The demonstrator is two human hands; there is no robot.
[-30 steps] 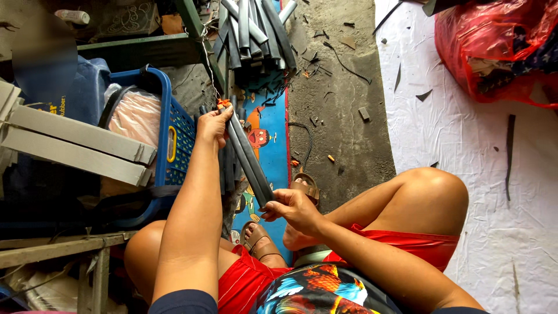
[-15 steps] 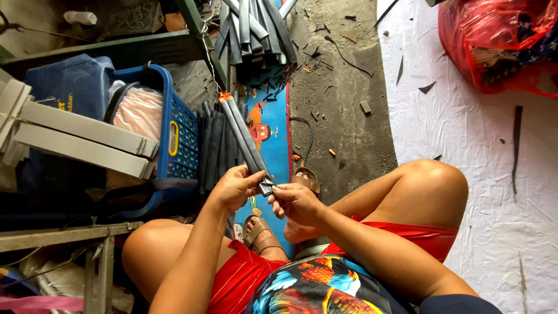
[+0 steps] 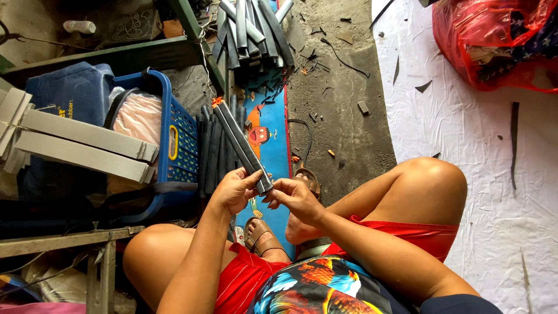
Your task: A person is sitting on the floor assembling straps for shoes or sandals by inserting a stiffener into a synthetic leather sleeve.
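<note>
Concrete floor | both hands gripped near end of grey strips | left hand clenched beside right hand | keep ends flush, grip firm.

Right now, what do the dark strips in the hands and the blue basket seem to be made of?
Dark strips: probably rubber or soft plastic, matte grey-black, with folded channel edges; both the left hand and right hand grip their near end. Blue basket: moulded plastic, glossy, with a perforated grid wall and a yellow handle slot.
</note>
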